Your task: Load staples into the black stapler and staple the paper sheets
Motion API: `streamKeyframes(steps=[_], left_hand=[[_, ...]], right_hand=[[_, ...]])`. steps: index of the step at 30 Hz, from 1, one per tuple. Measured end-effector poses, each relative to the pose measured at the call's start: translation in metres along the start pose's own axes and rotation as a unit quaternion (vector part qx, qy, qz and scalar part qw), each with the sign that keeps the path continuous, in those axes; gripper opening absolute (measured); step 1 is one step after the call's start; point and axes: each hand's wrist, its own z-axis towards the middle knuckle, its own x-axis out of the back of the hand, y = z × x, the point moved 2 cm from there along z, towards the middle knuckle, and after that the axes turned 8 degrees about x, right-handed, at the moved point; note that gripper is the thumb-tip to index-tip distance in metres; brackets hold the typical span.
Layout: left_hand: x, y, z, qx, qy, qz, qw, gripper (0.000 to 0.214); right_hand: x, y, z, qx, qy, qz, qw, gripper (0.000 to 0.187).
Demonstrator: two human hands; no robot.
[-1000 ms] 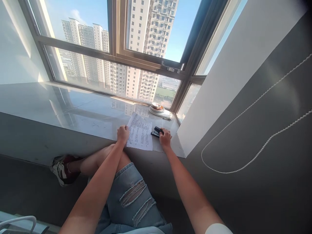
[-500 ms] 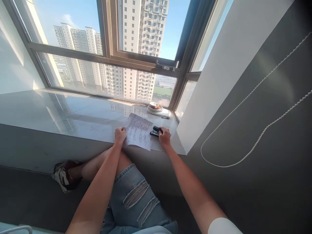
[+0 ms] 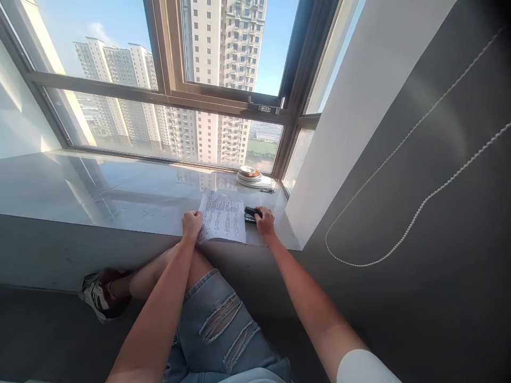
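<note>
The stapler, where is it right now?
In the head view, the stapler sits on the windowsill, right of the paper, under the right hand.

Polished stone, paper, plastic and worn denim

The sill [image 3: 120, 197] is glossy, mirror-smooth stone; the printed paper sheets [image 3: 222, 221] look thin and matt; the black stapler [image 3: 250, 214] shines like plastic; the jeans [image 3: 223, 324] are faded, frayed denim; the wall [image 3: 419, 298] is matt grey.

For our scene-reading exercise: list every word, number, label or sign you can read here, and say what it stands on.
Printed sheet on the windowsill, gripped by the left hand: lines of print, too small to read.
Black tool under the right hand: no label readable.
Nothing else shows readable text.
</note>
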Motion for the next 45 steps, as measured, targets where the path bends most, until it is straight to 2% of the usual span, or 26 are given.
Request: streamKeyframes(steps=[5,12,20,31,35,38,41,45], left_hand=[[0.002,0.004,-0.005,-0.005,0.013,0.044,0.999,0.033],[0.006,-0.002,-0.001,0.010,0.016,0.035,0.999,0.034],[0.006,-0.004,0.002,0.001,0.017,-0.006,1.000,0.035],[-0.001,-0.001,-0.001,-0.024,0.004,0.027,0.999,0.034],[-0.002,0.001,-0.004,-0.029,0.005,0.043,0.999,0.035],[-0.005,0.004,-0.009,-0.044,-0.013,0.063,0.997,0.033],[-0.007,0.008,-0.015,-0.051,-0.032,0.090,0.994,0.031],[-0.007,0.011,-0.019,-0.054,-0.031,0.108,0.992,0.029]], right_hand=[[0.002,-0.004,-0.002,-0.001,0.008,-0.005,1.000,0.034],[0.006,-0.005,-0.001,-0.032,0.021,0.018,0.999,0.032],[0.005,-0.005,0.000,-0.028,0.022,0.001,0.999,0.032],[0.003,-0.006,0.000,-0.009,0.004,-0.025,1.000,0.033],[0.004,-0.018,-0.004,0.044,-0.012,-0.066,0.997,0.036],[0.003,-0.030,-0.007,0.135,-0.038,-0.089,0.986,0.040],[-0.001,-0.037,-0.009,0.213,-0.093,-0.098,0.968,0.043],[-0.007,-0.038,-0.010,0.236,-0.141,-0.135,0.952,0.042]])
